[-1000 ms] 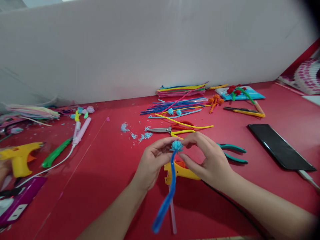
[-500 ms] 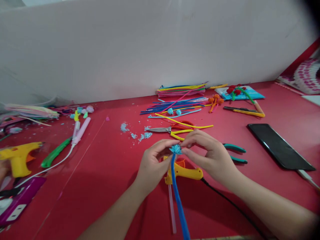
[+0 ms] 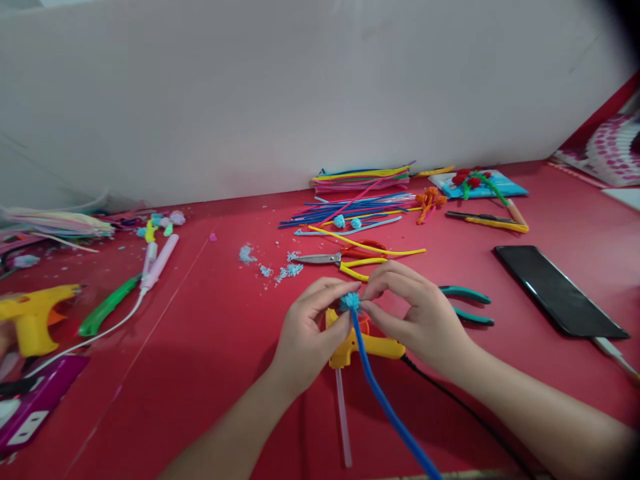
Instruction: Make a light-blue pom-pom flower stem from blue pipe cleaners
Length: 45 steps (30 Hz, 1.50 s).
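Both my hands meet over the red table (image 3: 210, 347), pinching a small light-blue fuzzy ball (image 3: 351, 301) at the top of a blue pipe cleaner (image 3: 387, 407). My left hand (image 3: 305, 333) grips it from the left with thumb and fingers closed. From the right, my right hand (image 3: 417, 313) pinches the same ball. The stem trails down and to the right toward the frame's bottom edge. A yellow glue gun (image 3: 367, 345) lies on the table right under my hands, with a clear glue stick (image 3: 343, 420) poking out behind it.
Scissors (image 3: 330, 259), teal pliers (image 3: 465, 305), a black phone (image 3: 557, 292) and piles of coloured pipe cleaners (image 3: 363, 180) lie beyond my hands. Blue fluff scraps (image 3: 280, 270) are scattered at centre. At the left are another yellow glue gun (image 3: 33, 317), a green tool (image 3: 105, 310) and a cable.
The pipe cleaner's long stem has swung from pointing down-left to down-right. My hands have stayed pinched on the blue ball and dropped slightly toward the glue gun.
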### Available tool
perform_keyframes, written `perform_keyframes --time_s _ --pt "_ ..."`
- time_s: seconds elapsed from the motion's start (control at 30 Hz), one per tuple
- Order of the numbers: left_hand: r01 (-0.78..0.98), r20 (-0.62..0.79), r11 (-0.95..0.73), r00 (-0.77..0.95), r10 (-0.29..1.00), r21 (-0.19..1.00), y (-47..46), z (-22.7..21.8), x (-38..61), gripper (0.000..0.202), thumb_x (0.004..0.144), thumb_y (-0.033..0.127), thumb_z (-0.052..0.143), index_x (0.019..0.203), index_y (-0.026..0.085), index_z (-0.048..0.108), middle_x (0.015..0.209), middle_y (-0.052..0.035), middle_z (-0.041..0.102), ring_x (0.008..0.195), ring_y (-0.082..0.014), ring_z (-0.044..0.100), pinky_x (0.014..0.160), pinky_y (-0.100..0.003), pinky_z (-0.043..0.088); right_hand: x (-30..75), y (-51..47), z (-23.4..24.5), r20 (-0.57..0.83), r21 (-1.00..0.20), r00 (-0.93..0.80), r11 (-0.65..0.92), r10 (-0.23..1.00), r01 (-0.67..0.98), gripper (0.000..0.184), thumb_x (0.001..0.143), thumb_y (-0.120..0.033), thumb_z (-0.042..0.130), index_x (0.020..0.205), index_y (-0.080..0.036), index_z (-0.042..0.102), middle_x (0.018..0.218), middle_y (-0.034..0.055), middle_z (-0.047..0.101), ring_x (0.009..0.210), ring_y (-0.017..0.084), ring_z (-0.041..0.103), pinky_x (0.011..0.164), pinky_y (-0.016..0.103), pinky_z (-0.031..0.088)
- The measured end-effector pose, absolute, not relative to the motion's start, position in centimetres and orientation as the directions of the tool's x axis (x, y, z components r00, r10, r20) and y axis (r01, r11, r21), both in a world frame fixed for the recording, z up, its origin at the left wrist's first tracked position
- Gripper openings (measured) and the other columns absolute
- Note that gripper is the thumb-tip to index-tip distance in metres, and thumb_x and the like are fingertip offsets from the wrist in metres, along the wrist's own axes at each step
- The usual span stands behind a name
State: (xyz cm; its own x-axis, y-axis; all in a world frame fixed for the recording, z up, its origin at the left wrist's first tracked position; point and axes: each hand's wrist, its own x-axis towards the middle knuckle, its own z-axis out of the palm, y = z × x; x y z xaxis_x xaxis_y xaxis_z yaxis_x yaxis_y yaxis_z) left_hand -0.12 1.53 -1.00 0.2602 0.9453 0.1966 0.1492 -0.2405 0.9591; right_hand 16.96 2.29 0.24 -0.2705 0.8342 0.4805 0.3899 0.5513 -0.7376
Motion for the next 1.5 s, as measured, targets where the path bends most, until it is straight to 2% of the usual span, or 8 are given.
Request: perform_keyframes --time_s 0.23,1.0,1.5 --pt "0.184 0.25 -0.304 0.265 0.931 0.935 1.48 -1.19 -0.14 0.033 0.08 0.013 0.059 0.108 0.028 0.066 0.097 -0.0021 0.058 0.087 -0.0135 0.055 0.078 -0.025 0.045 16.92 2.25 0.08 0.478 -0.73 -0.293 0.56 0.828 0.392 0.012 0.078 -0.008 0.056 0.074 -0.019 0.056 0.076 0.0028 0.058 0.075 0.016 0.056 0.068 0.028 0.046" --pt "0.207 0.267 -0.321 0.252 0.93 0.924 1.64 -1.25 -0.14 0.035 0.078 0.009 0.058 0.106 0.029 0.067 0.096 -0.0014 0.059 0.086 -0.0131 0.056 0.079 -0.025 0.046 16.72 2.4 -0.45 0.467 -0.744 -0.292 0.549 0.835 0.379 0.013 0.077 -0.006 0.056 0.071 -0.018 0.054 0.075 0.002 0.056 0.075 0.014 0.054 0.069 0.026 0.044" --pt "0.23 0.277 -0.339 0.263 0.924 0.912 1.79 -1.67 -0.25 0.036 0.079 0.008 0.055 0.107 0.027 0.066 0.099 -0.0025 0.06 0.09 -0.0144 0.057 0.08 -0.026 0.047 16.69 2.5 -0.58 0.463 -0.756 -0.284 0.541 0.84 0.368 0.014 0.076 -0.007 0.055 0.07 -0.02 0.053 0.075 0.0021 0.057 0.074 0.016 0.055 0.069 0.029 0.045"
